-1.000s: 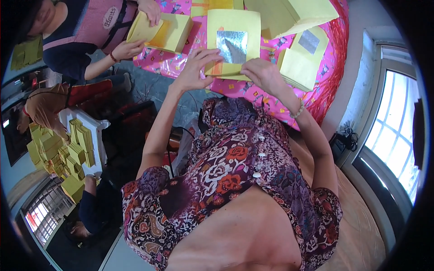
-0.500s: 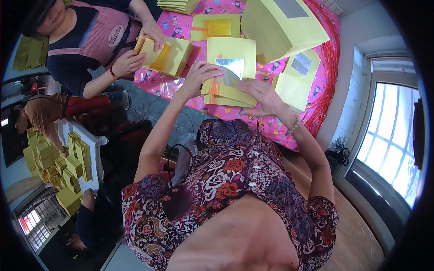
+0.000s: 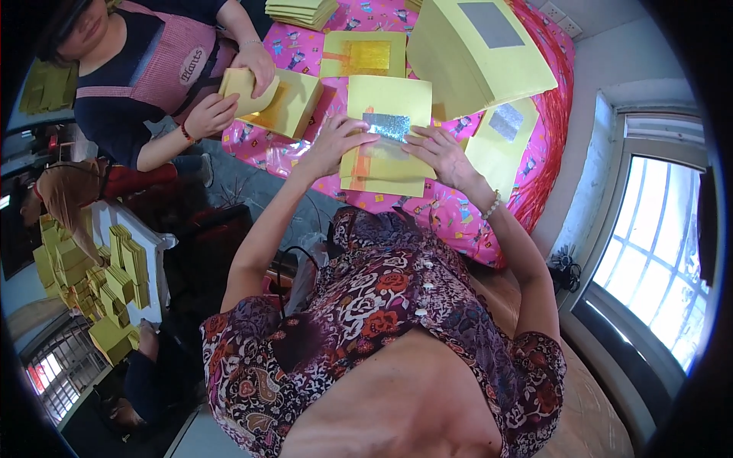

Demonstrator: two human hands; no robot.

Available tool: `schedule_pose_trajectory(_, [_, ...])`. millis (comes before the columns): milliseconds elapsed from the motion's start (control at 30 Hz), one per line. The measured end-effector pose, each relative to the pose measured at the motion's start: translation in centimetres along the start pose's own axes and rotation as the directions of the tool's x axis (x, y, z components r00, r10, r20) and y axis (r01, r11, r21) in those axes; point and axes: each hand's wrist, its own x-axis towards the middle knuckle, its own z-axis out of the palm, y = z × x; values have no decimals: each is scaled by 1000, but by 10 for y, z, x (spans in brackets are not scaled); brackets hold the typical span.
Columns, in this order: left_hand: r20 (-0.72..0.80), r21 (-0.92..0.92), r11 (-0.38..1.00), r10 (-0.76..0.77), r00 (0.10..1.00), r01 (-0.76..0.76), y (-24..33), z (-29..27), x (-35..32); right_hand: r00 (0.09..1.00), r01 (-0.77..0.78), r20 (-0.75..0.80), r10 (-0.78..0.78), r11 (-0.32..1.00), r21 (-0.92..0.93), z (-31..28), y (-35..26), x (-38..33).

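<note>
- Left hand (image 3: 338, 145): fingers curved over the left side of the yellow sheet (image 3: 389, 95); whether they grip it or only press cannot be told.
- Right hand (image 3: 444, 155): fingers bent onto the sheet's right side, opposite the left hand; a grip beneath is likewise not discernible.
- Sheet: lies between and under both hands, on the pink tablecloth (image 3: 450, 223). Its silver patch (image 3: 389, 124) shows between the fingertips, its orange stripe (image 3: 362, 177) on the near side of the left hand.
- Change: half a second earlier the sheet's near edge stands lifted and the right hand lies lower; now that edge appears flatter and the hands face each other. The work thus seems to have passed from raising the edge to steadying the sheet.
- Surroundings: a gold-patched sheet (image 3: 374, 55) beyond the left hand; a large yellow stack (image 3: 450, 49) beyond the right.
</note>
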Motion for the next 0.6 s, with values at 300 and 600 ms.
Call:
schedule_pose_trajectory(300, [-8, -218, 971, -101, 995, 97, 6, -12, 4, 983, -39, -174, 55, 995, 91, -1, -7, 5])
schedule_pose_trajectory(600, [-213, -528, 815, -401, 891, 240, 6, -7, 7, 813, -378, -257, 522, 810, 448, 10, -12, 23])
